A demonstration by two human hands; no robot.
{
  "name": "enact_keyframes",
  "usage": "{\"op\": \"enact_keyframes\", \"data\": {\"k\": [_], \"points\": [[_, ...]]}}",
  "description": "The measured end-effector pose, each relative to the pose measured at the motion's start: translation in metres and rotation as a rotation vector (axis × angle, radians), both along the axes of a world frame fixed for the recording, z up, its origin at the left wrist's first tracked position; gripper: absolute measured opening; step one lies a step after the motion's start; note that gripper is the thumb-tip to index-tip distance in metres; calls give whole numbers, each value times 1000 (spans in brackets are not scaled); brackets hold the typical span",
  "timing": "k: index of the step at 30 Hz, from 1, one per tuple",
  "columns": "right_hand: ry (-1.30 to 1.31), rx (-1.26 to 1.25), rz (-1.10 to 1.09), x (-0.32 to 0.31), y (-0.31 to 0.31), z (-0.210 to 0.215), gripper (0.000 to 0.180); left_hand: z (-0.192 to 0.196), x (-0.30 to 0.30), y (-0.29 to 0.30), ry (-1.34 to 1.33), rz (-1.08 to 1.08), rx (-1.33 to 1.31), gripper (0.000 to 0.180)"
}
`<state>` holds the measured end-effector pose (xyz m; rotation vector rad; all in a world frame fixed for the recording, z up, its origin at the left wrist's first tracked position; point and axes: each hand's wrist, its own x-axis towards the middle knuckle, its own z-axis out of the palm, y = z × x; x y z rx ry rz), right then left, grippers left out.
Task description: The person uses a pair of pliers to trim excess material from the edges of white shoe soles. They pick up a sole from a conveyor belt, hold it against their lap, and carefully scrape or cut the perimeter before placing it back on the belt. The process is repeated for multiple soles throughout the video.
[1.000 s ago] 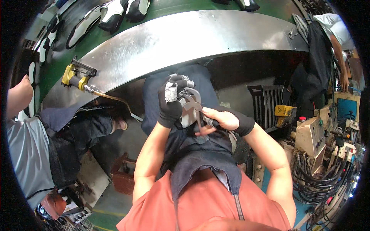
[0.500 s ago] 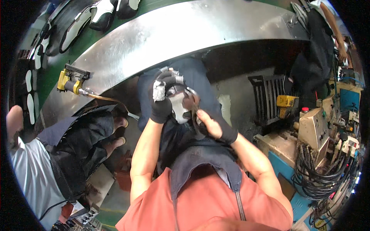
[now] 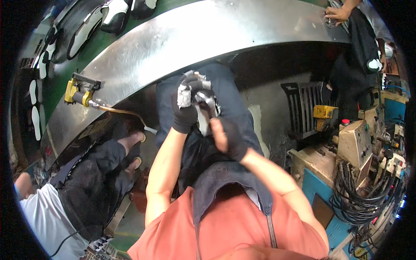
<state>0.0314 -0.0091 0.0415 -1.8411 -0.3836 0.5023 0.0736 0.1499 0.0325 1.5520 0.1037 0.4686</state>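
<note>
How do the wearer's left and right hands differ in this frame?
The left hand has pale wrappings; the right hand shows bare skin and no visible wrapping. The left hand is farther from the torso than the right hand. Both have black coverings and are close to the light-coloured piece.

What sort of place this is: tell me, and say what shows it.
Probably a shoe workshop or factory: shoes and white sole-shaped pieces lie past the metal bench, and a yellow tool with a hose lies near its left end.
</note>
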Motion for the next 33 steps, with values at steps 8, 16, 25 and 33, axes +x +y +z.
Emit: {"op": "enact_keyframes", "data": {"k": [8, 16, 25, 33], "points": [[279, 207, 74, 0, -7, 7, 36, 14, -11, 14, 13, -79, 77, 59], [793, 205, 59, 8, -12, 42, 43, 10, -9, 8, -40, -107, -31, 54], [-107, 13, 179, -17, -15, 10, 29, 27, -45, 3, -97, -157, 11, 37], [-132, -27, 606, -56, -112, -27, 37, 34, -122, -36, 529, -49, -561, 33]]}}
